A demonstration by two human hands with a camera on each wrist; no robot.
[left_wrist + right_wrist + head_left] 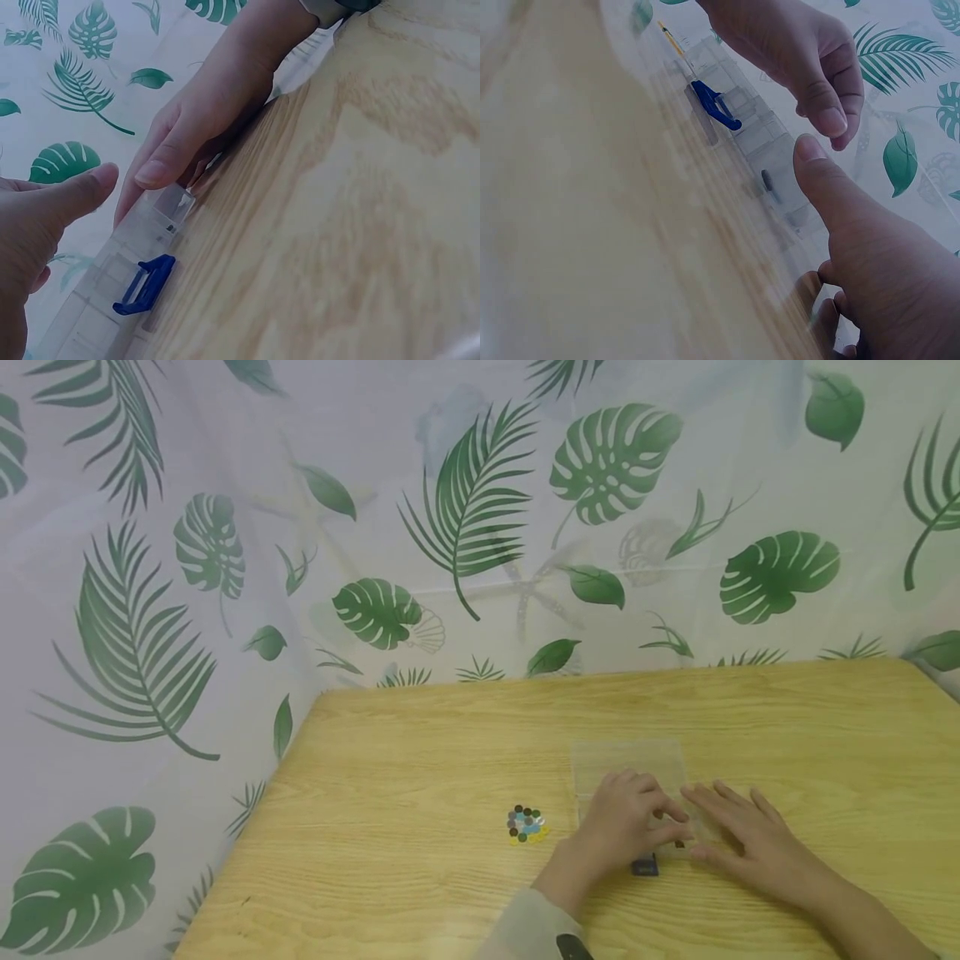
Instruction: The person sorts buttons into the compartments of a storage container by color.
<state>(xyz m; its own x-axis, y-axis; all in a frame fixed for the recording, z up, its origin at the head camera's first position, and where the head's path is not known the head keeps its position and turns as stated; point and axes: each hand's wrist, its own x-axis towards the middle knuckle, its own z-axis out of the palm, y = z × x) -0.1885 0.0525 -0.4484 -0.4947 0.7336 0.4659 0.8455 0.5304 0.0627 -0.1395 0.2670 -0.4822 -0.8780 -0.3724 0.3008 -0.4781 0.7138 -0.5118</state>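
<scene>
A clear plastic compartment box [630, 756] lies on the table, with a blue latch [146, 285] on its near side. Over its right part hovers my left hand [626, 822], thumb and forefinger tips close together. Nothing shows between those tips in the right wrist view, where the left hand [802, 64] appears above the box. A small dark disc [767, 180] sits in an end compartment beneath. My right hand [757, 843] rests against the box's right end with its fingers extended; its thumb lies by the corner in the left wrist view.
Left of the box, several small coloured discs [525, 824] are gathered in a flat cluster, in black, grey, blue, green and yellow. The wooden table [390, 777] ends at the back against a white cloth [480, 643] printed with green leaves.
</scene>
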